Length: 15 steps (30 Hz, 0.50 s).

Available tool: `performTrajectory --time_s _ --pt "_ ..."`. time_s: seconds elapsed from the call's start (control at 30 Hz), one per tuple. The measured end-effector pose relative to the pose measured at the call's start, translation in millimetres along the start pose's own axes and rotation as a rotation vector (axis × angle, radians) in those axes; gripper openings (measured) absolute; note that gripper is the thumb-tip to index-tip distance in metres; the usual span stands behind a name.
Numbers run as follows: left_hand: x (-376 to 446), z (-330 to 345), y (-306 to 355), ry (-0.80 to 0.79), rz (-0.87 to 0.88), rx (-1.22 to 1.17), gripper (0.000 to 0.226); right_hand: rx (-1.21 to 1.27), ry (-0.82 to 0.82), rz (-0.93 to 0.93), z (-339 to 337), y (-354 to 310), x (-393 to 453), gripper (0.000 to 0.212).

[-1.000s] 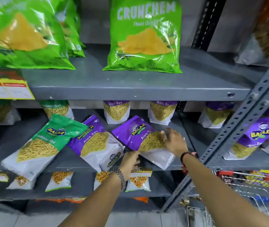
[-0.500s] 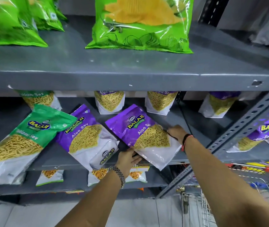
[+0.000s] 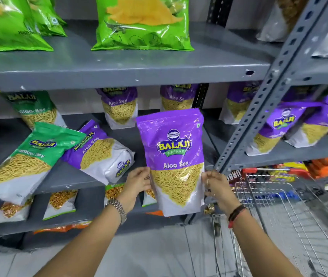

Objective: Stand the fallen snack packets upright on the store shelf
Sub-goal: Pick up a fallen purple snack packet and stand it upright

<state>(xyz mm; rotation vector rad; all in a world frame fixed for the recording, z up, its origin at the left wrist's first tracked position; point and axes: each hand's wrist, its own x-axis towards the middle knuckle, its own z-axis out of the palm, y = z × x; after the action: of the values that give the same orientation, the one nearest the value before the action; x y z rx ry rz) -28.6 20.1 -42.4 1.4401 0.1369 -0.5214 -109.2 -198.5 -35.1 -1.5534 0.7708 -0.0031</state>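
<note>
You hold the purple Aloo Sev plastic packet [image 3: 172, 156] upright between both hands, left hand [image 3: 137, 182] and right hand [image 3: 217, 186], fingers clamped on its side edges. The grey metal shelf [image 3: 75, 176] lies just behind it, farther away.

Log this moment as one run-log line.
left hand: grips purple Aloo Sev packet | right hand: grips same packet | packet: upright, off shelf | fallen: green packet, purple packet
</note>
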Motion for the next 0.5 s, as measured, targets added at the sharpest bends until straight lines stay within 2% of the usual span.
performTrajectory --time_s 0.27,0.37,0.5 --pt "-19.8 20.2 37.9 -0.172 0.179 0.084 0.015 0.119 0.072 -0.085 -33.2 -6.3 -37.9 0.027" --pt "-15.9 23.7 45.3 -0.244 0.218 0.123 0.012 0.122 0.107 -0.112 -41.2 -10.4 -37.7 0.031" --pt "2.6 25.2 44.2 -0.222 0.199 0.173 0.013 0.116 0.111 -0.113 -33.2 -9.9 -19.3 0.032"
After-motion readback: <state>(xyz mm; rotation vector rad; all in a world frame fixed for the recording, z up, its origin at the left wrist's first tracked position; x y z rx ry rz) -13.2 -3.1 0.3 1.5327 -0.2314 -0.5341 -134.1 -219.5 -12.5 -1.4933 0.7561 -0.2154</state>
